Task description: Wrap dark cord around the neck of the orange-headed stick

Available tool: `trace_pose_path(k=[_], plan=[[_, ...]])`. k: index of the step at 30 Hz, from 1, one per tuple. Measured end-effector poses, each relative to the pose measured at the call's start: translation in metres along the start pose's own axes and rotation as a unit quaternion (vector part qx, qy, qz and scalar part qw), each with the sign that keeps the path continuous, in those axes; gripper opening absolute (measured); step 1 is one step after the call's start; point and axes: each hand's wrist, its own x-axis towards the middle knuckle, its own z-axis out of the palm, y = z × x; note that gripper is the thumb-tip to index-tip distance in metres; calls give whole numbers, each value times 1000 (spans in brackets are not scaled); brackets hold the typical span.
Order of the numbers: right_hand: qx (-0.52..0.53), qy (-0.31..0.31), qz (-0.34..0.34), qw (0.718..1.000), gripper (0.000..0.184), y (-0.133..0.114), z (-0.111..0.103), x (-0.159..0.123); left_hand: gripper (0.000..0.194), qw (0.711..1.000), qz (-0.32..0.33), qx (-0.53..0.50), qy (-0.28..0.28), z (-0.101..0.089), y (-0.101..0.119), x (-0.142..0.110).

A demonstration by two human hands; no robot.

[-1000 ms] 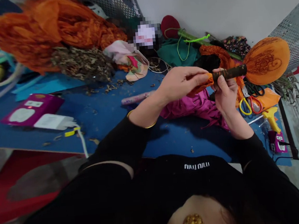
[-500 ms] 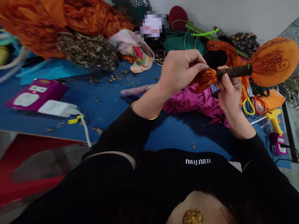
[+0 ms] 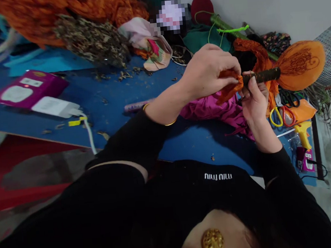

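Item in hand: a dark stick (image 3: 262, 76), held above the blue table (image 3: 196, 142), with a patterned orange paddle (image 3: 301, 66) at its far end and an orange cloth (image 3: 229, 91) at its near end. My right hand (image 3: 254, 100) is closed on the stick, thumb uppermost; my left hand (image 3: 211, 68) pinches the orange cloth. The 2 hands are near each other.

Surroundings: a crumpled magenta cloth (image 3: 210, 110) lies directly below my hands. To the right, scissors with a yellow handle and a red handle (image 3: 288, 116) lie beside an orange packet (image 3: 305, 111), with a yellow glue gun (image 3: 303, 135) nearer to me. I count 2 purple power strips, the larger (image 3: 29, 89) at left with a white adapter (image 3: 55, 106). Dried plant matter (image 3: 92, 37) lies against a heap of orange fabric (image 3: 65, 13); a green cloth (image 3: 204, 37) and a dark red rounded object (image 3: 201, 9) stand beyond my hands.

Obscured: my left forearm covers part of a pinkish tube (image 3: 136, 105). The orange heap is cut off at the top edge. A pixelated patch (image 3: 171, 13) cannot be read. My left fingers hide part of the orange cloth, so I cannot tell how it is fixed. The black material behind the stick is indistinct.
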Motion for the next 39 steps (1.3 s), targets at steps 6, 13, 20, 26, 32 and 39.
trace_pose_path(k=[6, 13, 20, 26, 32, 39], plan=[[-20, 1, 19, 1000, 26, 3, 2, -5, 16, 997, -51, 9, 54, 6, -2, -1], [-24, -7, 13, 1000, 24, 0, 5, -6, 9, 993, -73, -40, 84, -9, 4, 0], [-42, -11, 15, 999, 35, 2, 1, -2, 36, 983, -96, -75, 139, -15, -9, 5], [-68, 0, 12, 998, 37, 2, -6, 2, 60, 973, -106, -173, 109, -25, 0, 1], [-61, -5, 5, 998, 38, 1, -6, 2, 21, 990, -88, -98, -50, -24, -7, 2], [-66, -2, 8, 998, 35, -13, 3, -2, 9, 973, -128, -164, 102, -17, -9, 3]])
